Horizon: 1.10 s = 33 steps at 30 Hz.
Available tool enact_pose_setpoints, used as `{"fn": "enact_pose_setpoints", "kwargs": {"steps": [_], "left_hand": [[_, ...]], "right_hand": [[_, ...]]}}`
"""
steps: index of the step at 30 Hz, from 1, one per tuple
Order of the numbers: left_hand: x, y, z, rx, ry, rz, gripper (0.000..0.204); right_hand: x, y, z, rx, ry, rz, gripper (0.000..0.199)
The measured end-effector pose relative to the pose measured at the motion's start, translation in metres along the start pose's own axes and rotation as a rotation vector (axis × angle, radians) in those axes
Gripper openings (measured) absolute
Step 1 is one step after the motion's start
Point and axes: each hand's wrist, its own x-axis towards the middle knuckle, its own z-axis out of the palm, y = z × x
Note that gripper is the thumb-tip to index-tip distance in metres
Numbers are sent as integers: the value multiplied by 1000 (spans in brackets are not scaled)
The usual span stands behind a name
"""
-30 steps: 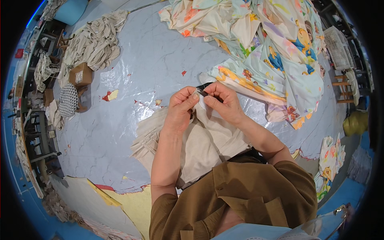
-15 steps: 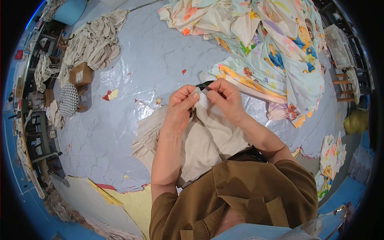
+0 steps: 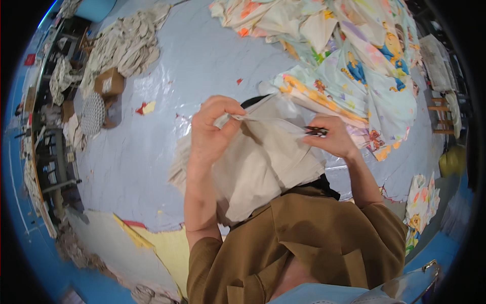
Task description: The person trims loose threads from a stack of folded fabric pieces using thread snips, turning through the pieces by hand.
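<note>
A pale beige cloth (image 3: 263,167) lies over my lap, its gathered edge spread to the left. My left hand (image 3: 215,126) is closed, pinching a thin white strip of fabric (image 3: 263,119) between thumb and fingertips. That strip stretches across to the right above the cloth. At its other side my right hand (image 3: 331,136) is closed around small dark thread snips (image 3: 316,131), whose tips point left, close to the strip. Whether the right fingers also hold the strip is hard to make out. Something black (image 3: 252,101) shows behind the strip.
A heap of pastel printed fabric (image 3: 354,76) spreads across the far right. Beige cloth (image 3: 126,43) is piled at the far left, near a cardboard box (image 3: 109,82) and a checkered round stool (image 3: 91,114). Small scraps (image 3: 146,108) lie on the grey floor sheet (image 3: 136,172).
My hands, close together before, have moved apart. The right hand went right and down, and the snips now show in it. The white strip is now drawn out between the hands.
</note>
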Motion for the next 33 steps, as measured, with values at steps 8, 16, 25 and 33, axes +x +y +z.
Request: {"fn": "enact_pose_setpoints", "kwargs": {"steps": [8, 16, 25, 33], "left_hand": [[-52, -26, -64, 106, 0, -130, 24], [-80, -55, -79, -55, 127, -239, 25], [-83, -93, -83, -443, 304, -339, 22], [-92, -21, -57, 87, 512, 165, 18]], "right_hand": [[-37, -63, 46, 20, -19, -547, 25], [-37, -63, 125, 119, -318, -631, 28], [-41, -53, 165, 21, -412, -645, 40], [-45, -45, 131, 718, -387, 6, 15]]}}
